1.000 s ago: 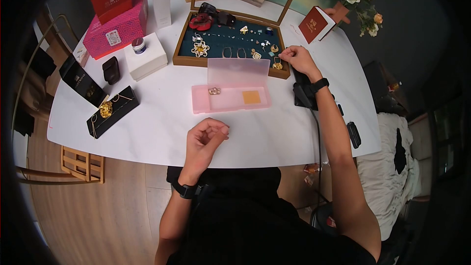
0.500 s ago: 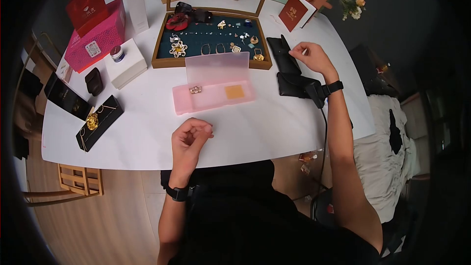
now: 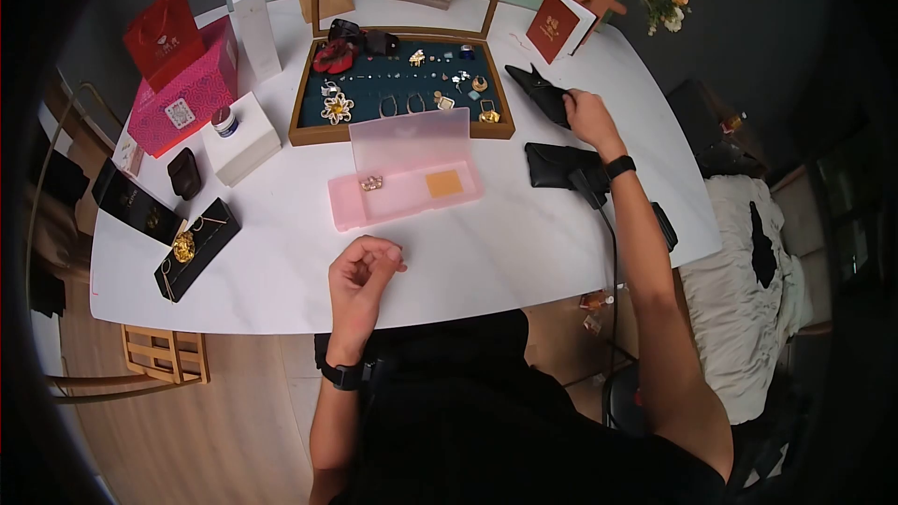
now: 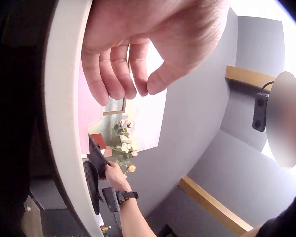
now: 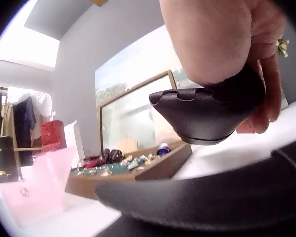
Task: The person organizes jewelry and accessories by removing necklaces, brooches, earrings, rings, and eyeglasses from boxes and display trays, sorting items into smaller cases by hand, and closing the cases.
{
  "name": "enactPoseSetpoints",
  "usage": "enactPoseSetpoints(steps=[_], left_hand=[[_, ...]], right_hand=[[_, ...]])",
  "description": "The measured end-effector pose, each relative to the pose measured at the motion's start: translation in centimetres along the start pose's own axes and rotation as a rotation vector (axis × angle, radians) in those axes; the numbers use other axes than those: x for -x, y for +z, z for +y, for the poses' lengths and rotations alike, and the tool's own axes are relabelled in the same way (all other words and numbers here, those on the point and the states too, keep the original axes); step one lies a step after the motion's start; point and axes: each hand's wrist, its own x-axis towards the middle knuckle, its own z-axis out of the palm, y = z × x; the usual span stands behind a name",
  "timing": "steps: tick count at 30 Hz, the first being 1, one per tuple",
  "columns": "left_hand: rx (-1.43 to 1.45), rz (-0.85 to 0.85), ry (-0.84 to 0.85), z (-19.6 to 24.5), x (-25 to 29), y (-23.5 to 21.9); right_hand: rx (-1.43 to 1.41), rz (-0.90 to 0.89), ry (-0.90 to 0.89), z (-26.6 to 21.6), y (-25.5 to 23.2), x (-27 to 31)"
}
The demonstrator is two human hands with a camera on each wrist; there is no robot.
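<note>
In the head view my right hand (image 3: pixel 593 122) pinches the near end of a slim black case (image 3: pixel 543 95), its far end pointing to the back left. The right wrist view has the thumb (image 5: pixel 212 44) on top of the black case (image 5: pixel 202 111) and fingers beneath. A second black case (image 3: pixel 552 166) lies in front of that hand. My left hand (image 3: pixel 361 276), fingers loosely curled with nothing in them, hovers near the table's front edge, before the open pink box (image 3: pixel 407 196). That box holds a small jewelled piece (image 3: pixel 372 183) and a yellow square (image 3: pixel 443 184).
A wooden display case (image 3: pixel 402 131) with jewellery stands open behind the pink box. To the left are a white box (image 3: pixel 245 145), a pink patterned box (image 3: pixel 187 103) and a black tray (image 3: pixel 196 252). A red book (image 3: pixel 556 26) and flowers stand at the back right.
My right hand has moved from the display case's right edge to the slim black case and taken hold of it, lifting or tilting it. The left hand stays loosely curled. The head view has shifted.
</note>
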Motion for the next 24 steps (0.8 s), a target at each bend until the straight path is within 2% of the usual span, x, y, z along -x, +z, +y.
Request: enactPoseSetpoints(steps=[1, 3, 4, 6, 7, 9, 10, 12, 13, 15, 17, 18, 19, 20, 24], left_hand=[[0.000, 0.004, 0.004, 0.0, -0.1, 0.0], [0.018, -0.002, 0.009, 0.0, 0.0, 0.0], [0.019, 0.004, 0.008, -0.1, 0.1, 0.0], [-0.001, -0.017, 0.006, 0.0, 0.1, 0.0], [-0.006, -0.009, 0.001, -0.1, 0.1, -0.1], [0.017, -0.084, 0.055, -0.3, 0.0, -0.4], [0.010, -0.067, 0.055, 0.0, 0.0, -0.2], [0.231, -0.179, 0.102, 0.7, 0.0, 0.2], [0.263, -0.180, 0.092, 0.4, 0.2, 0.1], [-0.056, -0.217, 0.286, 1.1, 0.0, -0.2], [-0.088, -0.197, 0.224, 2.0, 0.7, 0.3], [-0.099, -0.123, 0.149, 2.1, 0.9, 0.4], [-0.106, -0.053, 0.075, 2.1, 1.1, 0.6], [-0.066, -0.037, 0.106, 1.8, 1.1, 0.7], [-0.008, -0.029, 0.076, 1.5, 1.1, 0.9]], right_hand=[[-0.001, 0.001, -0.006, -1.1, -1.1, 0.2], [-0.127, 0.206, 0.020, -4.1, -4.0, 2.4], [-0.128, 0.202, 0.016, -5.6, -5.3, 3.5], [-0.204, 0.328, -0.118, -8.3, -7.0, 6.1], [-0.210, 0.320, -0.120, -9.1, -7.1, 7.3], [-0.373, 0.314, -0.426, -10.7, -7.2, 9.4], [-0.426, 0.218, -0.476, -11.9, -7.5, 10.8], [-0.469, 0.078, -0.632, -14.1, -6.9, 12.9], [-0.504, 0.003, -0.666, -15.5, -6.6, 13.9], [-0.532, -0.127, -0.738, -17.8, -5.6, 15.2], [-0.507, -0.114, -0.753, -19.1, -4.0, 15.9], [-0.513, -0.109, -0.756, -19.6, -3.9, 16.1], [-0.543, -0.032, -0.795, -20.1, -4.1, 16.1], [-0.569, 0.045, -0.834, -20.6, -4.4, 16.1], [-0.574, 0.051, -0.933, -22.3, -3.8, 17.0]])
